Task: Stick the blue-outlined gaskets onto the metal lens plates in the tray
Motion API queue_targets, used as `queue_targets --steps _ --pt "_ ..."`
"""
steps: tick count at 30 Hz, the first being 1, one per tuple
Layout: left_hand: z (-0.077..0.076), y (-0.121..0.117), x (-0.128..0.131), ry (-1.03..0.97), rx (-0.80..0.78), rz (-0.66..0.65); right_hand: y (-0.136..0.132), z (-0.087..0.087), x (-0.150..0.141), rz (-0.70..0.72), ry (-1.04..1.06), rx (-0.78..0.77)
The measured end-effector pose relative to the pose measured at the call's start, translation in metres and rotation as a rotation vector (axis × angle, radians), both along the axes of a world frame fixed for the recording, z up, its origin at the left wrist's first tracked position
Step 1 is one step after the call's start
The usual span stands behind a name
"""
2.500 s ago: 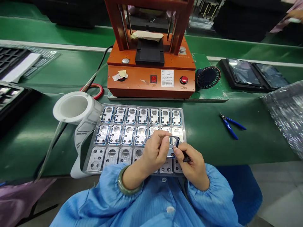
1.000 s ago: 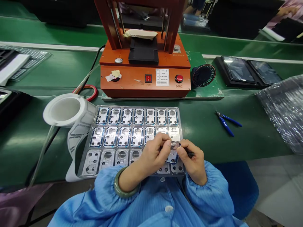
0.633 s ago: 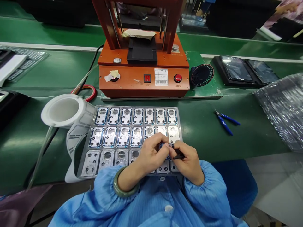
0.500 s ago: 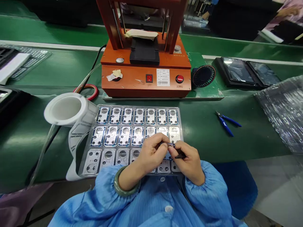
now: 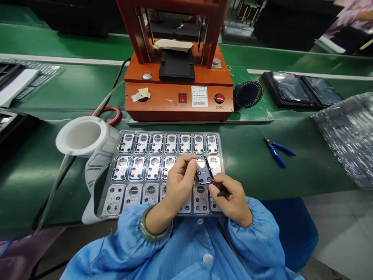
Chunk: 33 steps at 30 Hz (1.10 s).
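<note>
Our left hand [image 5: 179, 182] is closed in a pinch on the upper edge of a small dark blue-edged frame [image 5: 204, 171], which sits tilted on a diagonal above the sixth slot of the middle row of a clear plastic tray [image 5: 163, 133]. Our right hand [image 5: 233, 201] is curled around a small black tool [image 5: 223, 193], and its thumb touches the lower corner of the frame. The tray lies on the green counter [image 5: 247, 155] right in front of us. Its top and middle rows hold metal plates [image 5: 153, 169] outlined in blue, while the plates in the bottom row [image 5: 115, 200] show no blue outline, and our hands hide part of that row. A jade bangle [image 5: 154, 223] circles our left wrist, and blue gathered sleeves [image 5: 256, 241] cover both arms. To the left of the tray, a white roll of film [image 5: 83, 136] trails a printed strip down to the counter. Behind the tray stands an orange press [image 5: 179, 101] with a red button [image 5: 219, 98]. To the right lie blue-handled side cutters [image 5: 276, 153], with a small black fan [image 5: 248, 94] farther back.
</note>
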<state>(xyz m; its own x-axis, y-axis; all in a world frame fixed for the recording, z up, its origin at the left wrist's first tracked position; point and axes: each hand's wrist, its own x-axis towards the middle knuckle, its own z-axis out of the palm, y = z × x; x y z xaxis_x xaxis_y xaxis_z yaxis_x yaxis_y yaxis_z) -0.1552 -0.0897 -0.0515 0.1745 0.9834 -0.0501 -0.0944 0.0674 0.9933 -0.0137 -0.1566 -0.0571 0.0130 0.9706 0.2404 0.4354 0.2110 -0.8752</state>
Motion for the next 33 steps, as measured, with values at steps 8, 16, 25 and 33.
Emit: queue_targets --steps 8,16,25,33 --pt "0.0 -0.001 0.001 0.065 0.073 -0.026 0.001 -0.003 0.001 -0.051 -0.009 0.023" --pt "-0.003 -0.001 0.003 0.11 0.053 -0.087 0.0 -0.003 -0.003 -0.151 0.074 -0.034" --pt "-0.01 -0.001 0.002 0.083 0.058 -0.058 -0.006 -0.005 -0.014 -0.629 -0.228 0.076" --pt "-0.007 -0.002 0.002 0.078 0.063 -0.087 -0.003 -0.003 -0.014 -0.572 -0.353 0.121"
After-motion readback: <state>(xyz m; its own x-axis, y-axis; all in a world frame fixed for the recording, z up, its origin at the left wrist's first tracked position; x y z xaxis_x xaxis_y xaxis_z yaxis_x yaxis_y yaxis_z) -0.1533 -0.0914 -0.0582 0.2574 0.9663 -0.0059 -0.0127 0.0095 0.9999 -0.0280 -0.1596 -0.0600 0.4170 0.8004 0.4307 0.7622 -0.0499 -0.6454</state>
